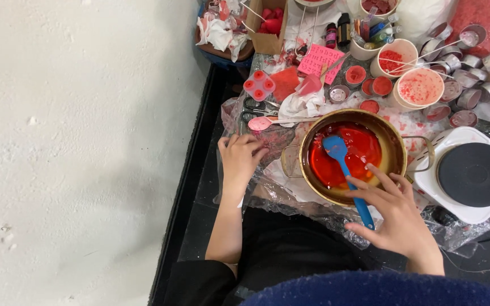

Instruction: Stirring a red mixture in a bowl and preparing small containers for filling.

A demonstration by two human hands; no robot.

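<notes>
A pale wall (75,153) fills everything to the left of the brass pot (395,156); the dark table (199,192), draped with crinkled clear plastic sheeting (290,198), carries the pot near its middle; just right of the pot sits a white hot plate (472,175) with a round black burner, close beside the pot's right handle; the pot itself holds a pool of glossy red liquid (364,147); behind the pot, farther from the person, stand white cups (421,88) speckled with red, a cluster of small round metal tins (463,85), a pink card (320,58) and a small red mould (259,85); the right hand (395,212) lies at the pot's near rim, fingers curled around the handle of a blue spatula (344,170), whose blade rests in the red liquid at the pot's centre; the left hand (239,156) rests to the left of the pot, beside its left handle, fingers bent and pressing on the plastic sheeting, holding nothing that can be made out; just behind that hand, left of the pot, lies a pink spoon (262,123).
</notes>
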